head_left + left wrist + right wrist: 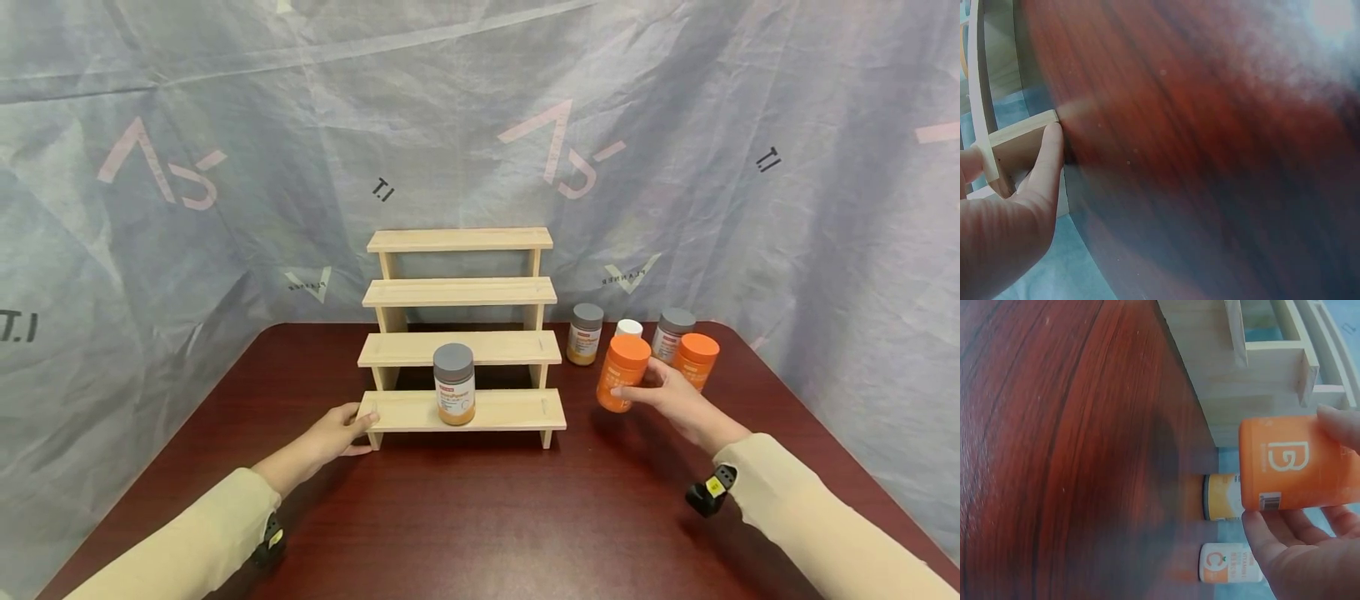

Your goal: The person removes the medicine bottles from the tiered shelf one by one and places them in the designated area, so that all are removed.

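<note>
A light wooden step shelf [510, 408] with several tiers stands on the dark red table. My left hand [337, 433] grips the left end of its lowest tier, and in the left wrist view a finger [1050, 156] lies along the end support. On that tier a supplement jar with a grey lid [454, 385] stands upright. To the right of the shelf, my right hand [671, 400] holds an orange jar [617, 377] round its body, thumb on one side and fingers on the other. The right wrist view shows this orange jar [1285, 462] raised over the table.
Behind the right hand stand two more grey-lidded jars, one nearer the shelf [584, 335] and one farther right [677, 321]. Between them is a white-capped bottle [628, 327], and a second orange jar [697, 354] stands at the right. A grey sheet [465, 108] hangs behind the table.
</note>
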Demonstrator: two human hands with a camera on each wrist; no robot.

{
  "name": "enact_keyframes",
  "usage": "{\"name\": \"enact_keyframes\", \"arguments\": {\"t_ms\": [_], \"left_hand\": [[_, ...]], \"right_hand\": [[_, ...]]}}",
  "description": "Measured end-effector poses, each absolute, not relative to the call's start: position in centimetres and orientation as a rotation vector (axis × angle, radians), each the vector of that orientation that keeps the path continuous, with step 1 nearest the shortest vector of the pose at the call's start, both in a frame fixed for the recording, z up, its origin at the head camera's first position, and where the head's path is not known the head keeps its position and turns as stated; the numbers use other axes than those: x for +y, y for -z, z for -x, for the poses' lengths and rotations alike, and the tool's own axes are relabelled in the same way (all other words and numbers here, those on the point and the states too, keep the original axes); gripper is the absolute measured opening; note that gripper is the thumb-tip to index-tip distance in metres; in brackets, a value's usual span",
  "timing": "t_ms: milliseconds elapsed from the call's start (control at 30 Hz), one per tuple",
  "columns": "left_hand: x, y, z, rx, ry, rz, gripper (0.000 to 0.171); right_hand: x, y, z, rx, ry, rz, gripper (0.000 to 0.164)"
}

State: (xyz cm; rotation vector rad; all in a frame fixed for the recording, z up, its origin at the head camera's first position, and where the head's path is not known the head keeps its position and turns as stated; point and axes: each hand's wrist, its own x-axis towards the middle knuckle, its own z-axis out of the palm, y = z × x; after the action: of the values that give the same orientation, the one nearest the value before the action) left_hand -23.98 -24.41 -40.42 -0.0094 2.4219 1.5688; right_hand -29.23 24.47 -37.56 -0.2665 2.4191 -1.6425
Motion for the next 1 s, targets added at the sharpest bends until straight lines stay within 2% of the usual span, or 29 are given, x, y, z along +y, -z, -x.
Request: {"name": "enact_keyframes", "arguments": {"t_ms": [1000], "left_hand": [[-24.5, 40.7, 24.1, 2.413, -1.591, -0.004, 0.06]], "right_hand": [[26.2, 39.2, 32.0, 2.531, 1.556, 0.031, 0.082]]}}
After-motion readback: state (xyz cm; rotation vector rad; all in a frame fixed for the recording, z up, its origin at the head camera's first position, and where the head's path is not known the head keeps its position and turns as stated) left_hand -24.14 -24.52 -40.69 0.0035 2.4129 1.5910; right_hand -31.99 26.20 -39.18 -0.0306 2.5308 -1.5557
